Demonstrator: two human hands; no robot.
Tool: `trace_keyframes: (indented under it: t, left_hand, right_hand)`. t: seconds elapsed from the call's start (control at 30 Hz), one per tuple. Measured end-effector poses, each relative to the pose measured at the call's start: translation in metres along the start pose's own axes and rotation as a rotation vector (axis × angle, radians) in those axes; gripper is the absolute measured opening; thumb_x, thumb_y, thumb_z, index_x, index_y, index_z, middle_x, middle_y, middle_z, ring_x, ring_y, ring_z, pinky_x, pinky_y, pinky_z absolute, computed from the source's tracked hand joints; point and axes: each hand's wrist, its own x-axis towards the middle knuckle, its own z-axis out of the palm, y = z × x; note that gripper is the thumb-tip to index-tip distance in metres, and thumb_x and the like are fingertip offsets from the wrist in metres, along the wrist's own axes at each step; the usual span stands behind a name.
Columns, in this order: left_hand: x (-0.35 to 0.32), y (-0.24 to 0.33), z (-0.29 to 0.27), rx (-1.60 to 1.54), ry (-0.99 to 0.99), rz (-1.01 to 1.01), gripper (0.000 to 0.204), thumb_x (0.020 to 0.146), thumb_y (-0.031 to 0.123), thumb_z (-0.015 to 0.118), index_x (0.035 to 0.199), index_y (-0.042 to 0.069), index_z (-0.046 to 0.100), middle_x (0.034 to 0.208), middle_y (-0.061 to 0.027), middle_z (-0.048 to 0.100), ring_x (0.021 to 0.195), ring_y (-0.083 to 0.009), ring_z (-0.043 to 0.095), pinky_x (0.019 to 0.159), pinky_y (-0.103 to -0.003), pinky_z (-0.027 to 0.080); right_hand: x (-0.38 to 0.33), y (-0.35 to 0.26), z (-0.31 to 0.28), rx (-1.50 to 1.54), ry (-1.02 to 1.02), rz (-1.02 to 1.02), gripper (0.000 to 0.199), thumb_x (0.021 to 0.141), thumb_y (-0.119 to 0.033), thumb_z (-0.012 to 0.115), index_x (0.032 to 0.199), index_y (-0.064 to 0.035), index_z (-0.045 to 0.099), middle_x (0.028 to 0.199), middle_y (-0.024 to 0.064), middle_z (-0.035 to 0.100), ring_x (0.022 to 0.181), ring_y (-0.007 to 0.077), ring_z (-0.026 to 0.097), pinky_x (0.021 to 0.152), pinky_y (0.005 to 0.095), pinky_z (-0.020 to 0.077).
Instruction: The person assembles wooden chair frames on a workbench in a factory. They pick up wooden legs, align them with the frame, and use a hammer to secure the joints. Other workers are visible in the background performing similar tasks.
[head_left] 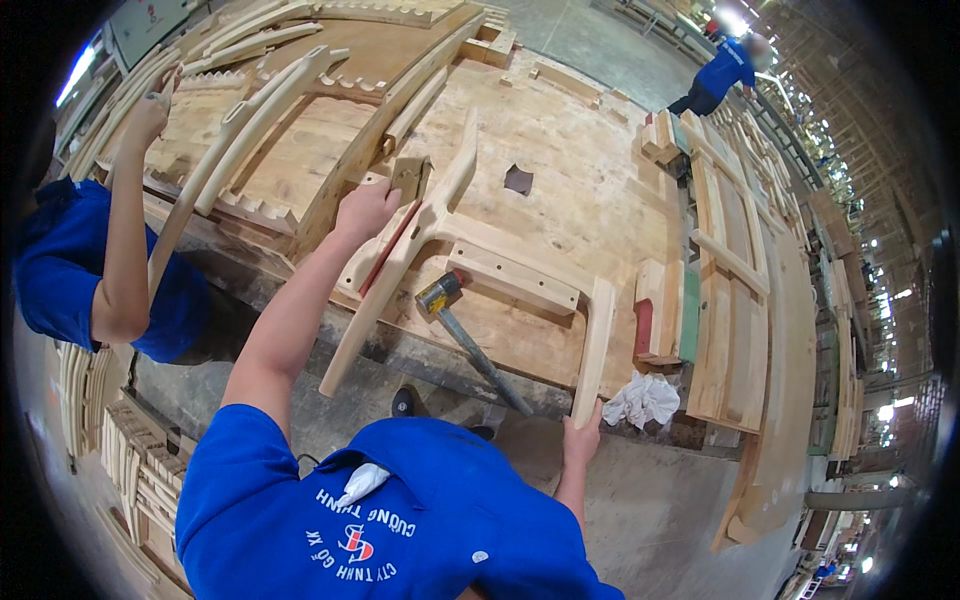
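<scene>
Near centre view, my left hand (368, 210) clenches a pad (408, 180), my right hand (582, 432) the frame (510, 272): likely sanding, next needing steady pressure.

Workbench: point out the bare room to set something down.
The widest bare patch lies right of the dark scrap, above the wooden frame and left of the red-and-green block. It is crowded at left, with curved wooden pieces, and between the frame's legs, beside the hammer.
</scene>
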Motion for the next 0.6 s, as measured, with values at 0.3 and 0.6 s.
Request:
trace_keyframes:
  t: [0.3, 0.6]
  left_hand:
    - [0.025, 0.010, 0.022, 0.112, -0.114, 0.044, 0.037, 0.088, 0.035, 0.044, 0.092, 0.003, 0.061, 0.089, -0.0207, 0.065, 0.085, -0.0369, 0.062, 0.077, -0.048, 0.049]
    - [0.066, 0.014, 0.028, 0.328, -0.333, 0.053, 0.038, 0.083, 0.031, 0.044, 0.100, 0.003, 0.063, 0.099, -0.0187, 0.066, 0.093, -0.0342, 0.064, 0.082, -0.045, 0.050]
  right_hand:
    - [0.010, 0.016, -0.011, 0.060, -0.020, -0.031, 0.079, 0.070, -0.016, 0.070, 0.142, -0.0137, 0.035, 0.115, 0.0237, 0.059, 0.103, 0.0381, 0.059, 0.085, 0.0425, 0.0472]
    - [0.005, 0.012, 0.002, 0.061, 0.001, -0.075, 0.077, 0.070, -0.015, 0.069, 0.141, -0.0124, 0.037, 0.115, 0.0232, 0.060, 0.101, 0.0373, 0.061, 0.084, 0.0424, 0.0479]
